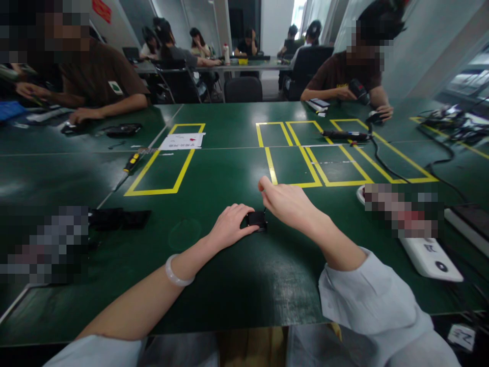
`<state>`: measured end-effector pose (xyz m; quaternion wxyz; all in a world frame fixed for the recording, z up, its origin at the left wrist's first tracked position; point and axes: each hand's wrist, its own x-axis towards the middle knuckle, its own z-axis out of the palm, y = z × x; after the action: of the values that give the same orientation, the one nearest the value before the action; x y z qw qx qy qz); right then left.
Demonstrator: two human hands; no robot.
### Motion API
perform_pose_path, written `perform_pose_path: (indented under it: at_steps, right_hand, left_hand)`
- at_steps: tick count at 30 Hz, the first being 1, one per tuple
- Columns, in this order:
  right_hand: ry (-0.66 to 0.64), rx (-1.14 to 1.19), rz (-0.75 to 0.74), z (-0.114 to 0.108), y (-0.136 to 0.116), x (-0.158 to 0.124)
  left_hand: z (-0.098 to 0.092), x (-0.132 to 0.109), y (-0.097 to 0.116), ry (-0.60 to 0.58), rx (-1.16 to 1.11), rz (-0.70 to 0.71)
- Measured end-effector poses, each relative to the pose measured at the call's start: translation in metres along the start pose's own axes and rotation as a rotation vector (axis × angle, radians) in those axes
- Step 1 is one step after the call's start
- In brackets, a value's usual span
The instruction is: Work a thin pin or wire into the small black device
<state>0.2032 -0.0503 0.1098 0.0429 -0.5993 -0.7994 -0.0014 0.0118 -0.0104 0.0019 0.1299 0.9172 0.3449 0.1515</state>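
A small black box-shaped part (256, 220) lies on the green table in front of me. My left hand (234, 224) grips it from the left, fingers along its far edge and thumb along its near edge. Just above its right side, my right hand (288, 204) is closed in a pinch. A thin dark tip shows below those fingers, close to the part's right corner; what it belongs to is hidden by the hand.
Yellow tape rectangles mark the table (219, 285). A yellow-black screwdriver (132, 162) and paper sheet (182, 141) lie left; a black pen-shaped tool (346, 135) lies right. A white power bank (431, 259) sits near my right arm. Two people work opposite; cables run right.
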Motion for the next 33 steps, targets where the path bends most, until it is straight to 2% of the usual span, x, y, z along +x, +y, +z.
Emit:
perform_pose_path:
  at_steps: [13,23,33]
  right_hand:
    - [0.007,-0.054,0.009,0.0034,0.0004,0.0014]
    - [0.040,0.034,-0.032,0.0042,0.0008,-0.0007]
    - [0.018,-0.029,-0.016,0.0045,0.0010,0.0010]
  left_hand:
    - [0.0004,0.0003,-0.0003,-0.001,0.000,0.005]
    - [0.0015,0.0012,-0.0017,-0.001,0.000,0.009]
    - [0.0014,0.0002,-0.0017,0.002,-0.002,0.007]
